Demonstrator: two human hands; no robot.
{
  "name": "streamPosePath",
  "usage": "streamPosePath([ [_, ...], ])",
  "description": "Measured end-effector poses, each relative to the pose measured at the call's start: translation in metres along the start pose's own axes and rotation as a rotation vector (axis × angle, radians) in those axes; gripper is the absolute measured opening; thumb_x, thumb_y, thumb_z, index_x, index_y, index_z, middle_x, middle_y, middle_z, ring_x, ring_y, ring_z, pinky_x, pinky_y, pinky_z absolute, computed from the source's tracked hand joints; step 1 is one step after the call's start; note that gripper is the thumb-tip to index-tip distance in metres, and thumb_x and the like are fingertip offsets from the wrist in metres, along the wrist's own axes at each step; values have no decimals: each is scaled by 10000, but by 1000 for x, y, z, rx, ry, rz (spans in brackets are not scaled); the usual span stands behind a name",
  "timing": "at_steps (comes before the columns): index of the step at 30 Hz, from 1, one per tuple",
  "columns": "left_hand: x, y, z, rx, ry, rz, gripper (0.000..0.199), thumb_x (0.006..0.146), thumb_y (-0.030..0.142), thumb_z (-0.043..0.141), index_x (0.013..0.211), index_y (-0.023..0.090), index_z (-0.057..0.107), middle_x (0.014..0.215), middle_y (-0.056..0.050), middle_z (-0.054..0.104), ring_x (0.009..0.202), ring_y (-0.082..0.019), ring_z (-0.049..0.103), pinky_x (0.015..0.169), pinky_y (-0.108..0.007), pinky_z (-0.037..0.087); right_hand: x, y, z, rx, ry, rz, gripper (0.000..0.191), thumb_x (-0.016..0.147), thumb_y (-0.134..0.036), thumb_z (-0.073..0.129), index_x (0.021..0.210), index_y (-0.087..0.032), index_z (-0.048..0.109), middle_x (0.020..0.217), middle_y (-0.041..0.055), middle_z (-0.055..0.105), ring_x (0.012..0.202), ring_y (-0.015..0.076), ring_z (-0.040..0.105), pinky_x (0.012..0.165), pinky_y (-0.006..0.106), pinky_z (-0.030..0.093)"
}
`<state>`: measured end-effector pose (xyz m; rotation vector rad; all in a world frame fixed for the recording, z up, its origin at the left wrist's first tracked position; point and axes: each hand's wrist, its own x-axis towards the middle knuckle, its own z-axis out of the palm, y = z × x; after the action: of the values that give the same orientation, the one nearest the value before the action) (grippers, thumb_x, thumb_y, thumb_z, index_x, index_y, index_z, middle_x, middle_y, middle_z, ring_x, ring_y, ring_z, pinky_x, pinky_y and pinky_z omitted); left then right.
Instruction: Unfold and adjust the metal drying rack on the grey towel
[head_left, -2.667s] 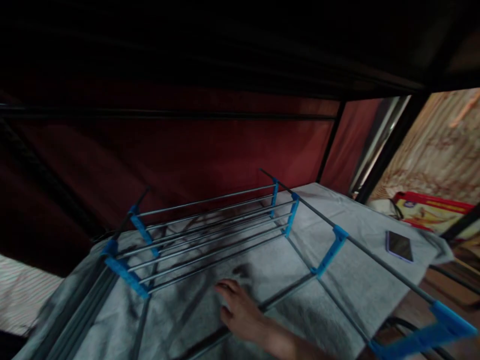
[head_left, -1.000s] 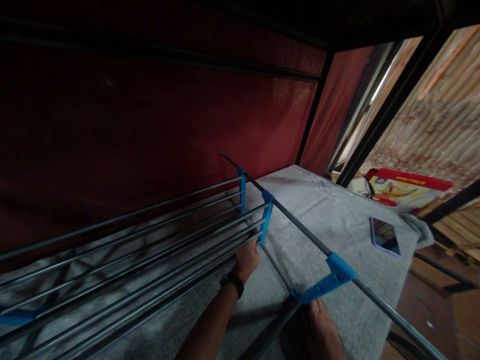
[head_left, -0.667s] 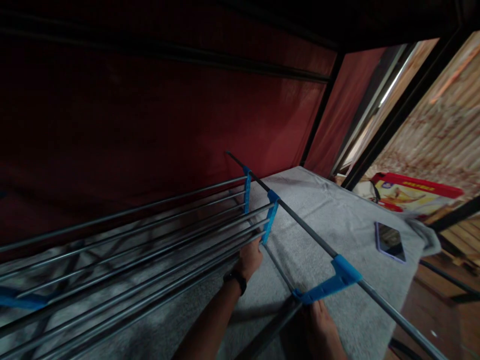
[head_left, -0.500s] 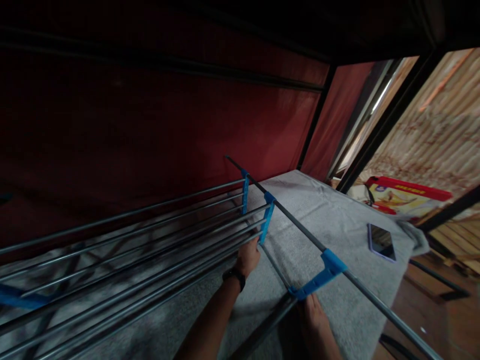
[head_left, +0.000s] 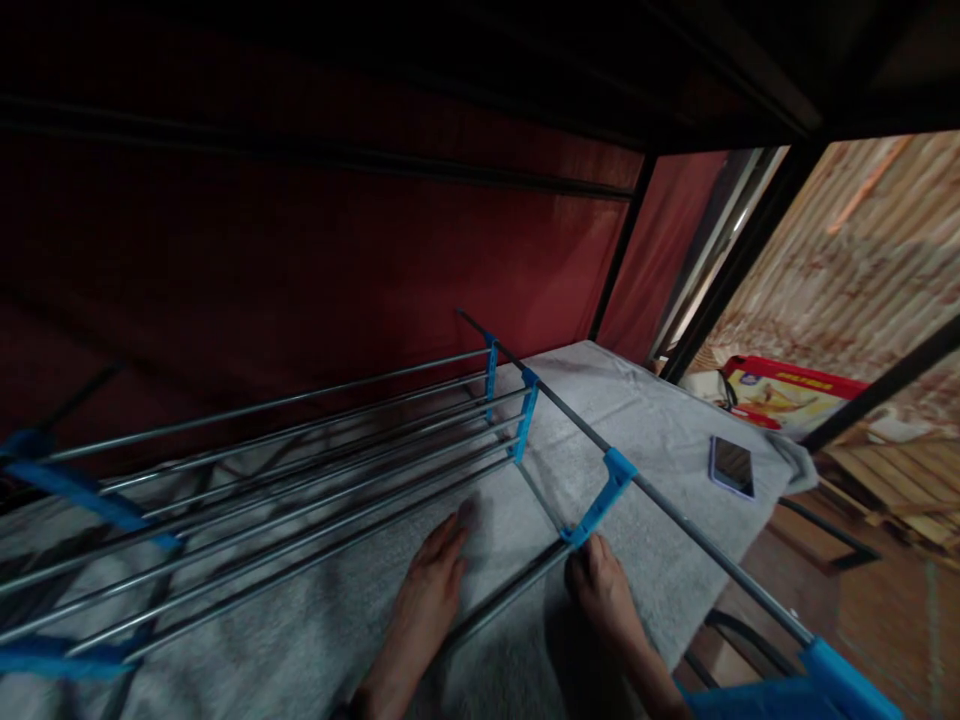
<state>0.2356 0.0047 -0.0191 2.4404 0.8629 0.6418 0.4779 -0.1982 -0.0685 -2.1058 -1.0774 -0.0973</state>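
A rack of grey metal rods (head_left: 337, 440) joined by blue plastic brackets lies across a grey cloth. My left hand (head_left: 427, 590) is over the cloth, fingers stretched out and holding nothing, beside a loose-looking metal rod (head_left: 517, 588). This rod meets the lower end of a blue bracket (head_left: 604, 500). At that same end is my right hand (head_left: 609, 598), its fingers curled against the bracket; part of its grip is hidden. The bracket's upper end sits on a long side pole (head_left: 690, 525). Another blue bracket (head_left: 527, 420) carries the ends of several rods.
The grey cloth (head_left: 600, 385) covers the table. A phone (head_left: 732, 466) lies towards its right edge, with a red and yellow box (head_left: 795, 390) beyond. Dark metal posts (head_left: 739, 265) frame the space, and a red sheet (head_left: 337, 270) hangs behind.
My left hand has let go near the rack's blue bracket and drawn back towards me over the cloth. My right hand stays at the nearer bracket. The view has shifted slightly.
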Motion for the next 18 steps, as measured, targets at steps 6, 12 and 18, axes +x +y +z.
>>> streamPosePath([
  [6, -113, -25, -49, 183, 321, -41, 410, 1076, 339, 471, 1344, 342, 781, 1451, -70, 769, 1289, -284, 759, 1058, -510, 685, 4, 6, -1, 123, -11, 23, 350, 907, -319, 505, 1226, -216, 604, 1080, 144, 747, 1010, 323, 728, 942, 514, 630],
  [12, -203, -27, -74, 259, 587, -286, 346, 1055, 415, 504, 1259, 338, 772, 1327, -85, 779, 1221, -320, 753, 1010, -558, 677, 14, 4, -11, 211, -69, 76, 353, 865, -451, 541, 1143, -249, 623, 1071, 136, 765, 1047, 352, 738, 953, 523, 621],
  [18, -274, -29, -75, 378, 833, -685, 223, 1007, 436, 522, 1093, 294, 671, 1053, -98, 713, 1027, -352, 721, 895, -607, 662, 20, 27, -13, 180, -193, 68, 441, 826, -653, 571, 1013, -258, 629, 932, 145, 757, 874, 371, 760, 820, 505, 627],
])
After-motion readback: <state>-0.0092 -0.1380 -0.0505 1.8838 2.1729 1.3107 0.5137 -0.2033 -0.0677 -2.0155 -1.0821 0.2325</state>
